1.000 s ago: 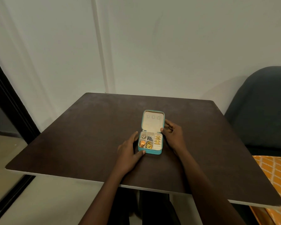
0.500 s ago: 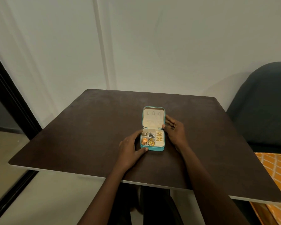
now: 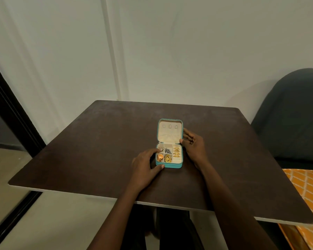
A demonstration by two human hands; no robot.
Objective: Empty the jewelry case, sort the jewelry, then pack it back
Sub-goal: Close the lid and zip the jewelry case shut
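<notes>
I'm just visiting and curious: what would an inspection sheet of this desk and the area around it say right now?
Surface: dark brown table, white edge.
Job's things: teal jewelry case open, lid laid back; gold pieces in the right compartment, more jewelry in four small ones on the left.
Clutter: nothing seen.
Hands: left hand touches the case's left side, thumb at its front corner; right hand rests against the lid's right edge.
Cables: nothing seen.
Surroundings: white wall, dark chair, orange patterned fabric.
</notes>
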